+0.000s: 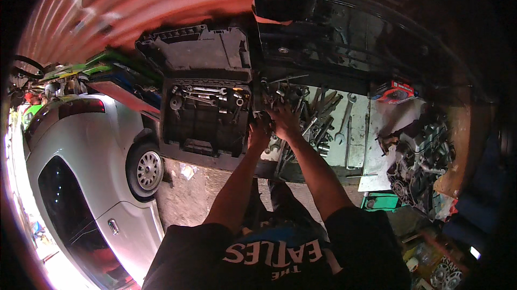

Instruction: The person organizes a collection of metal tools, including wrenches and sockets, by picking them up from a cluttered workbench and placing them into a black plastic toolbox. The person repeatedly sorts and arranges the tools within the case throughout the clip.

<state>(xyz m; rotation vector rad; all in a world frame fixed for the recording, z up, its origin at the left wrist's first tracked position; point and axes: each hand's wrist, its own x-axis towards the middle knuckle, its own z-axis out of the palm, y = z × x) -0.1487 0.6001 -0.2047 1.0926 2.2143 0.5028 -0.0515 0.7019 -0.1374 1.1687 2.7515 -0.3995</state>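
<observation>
Toolbox (pixel 183 126) stands open beside loose tools (pixel 324 123) near the worktop's (pixel 339 116) front edge, presumably for reach; my left hand (pixel 260 129) and right hand (pixel 284 121) meet between them, grips indiscernible.

Hands (pixel 285 122) close together, forearms (pixel 229 187) forward

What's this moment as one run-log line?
left hand, right hand: close together, grip unclear; tool case: open; open-end wrench: right of hands
</observation>
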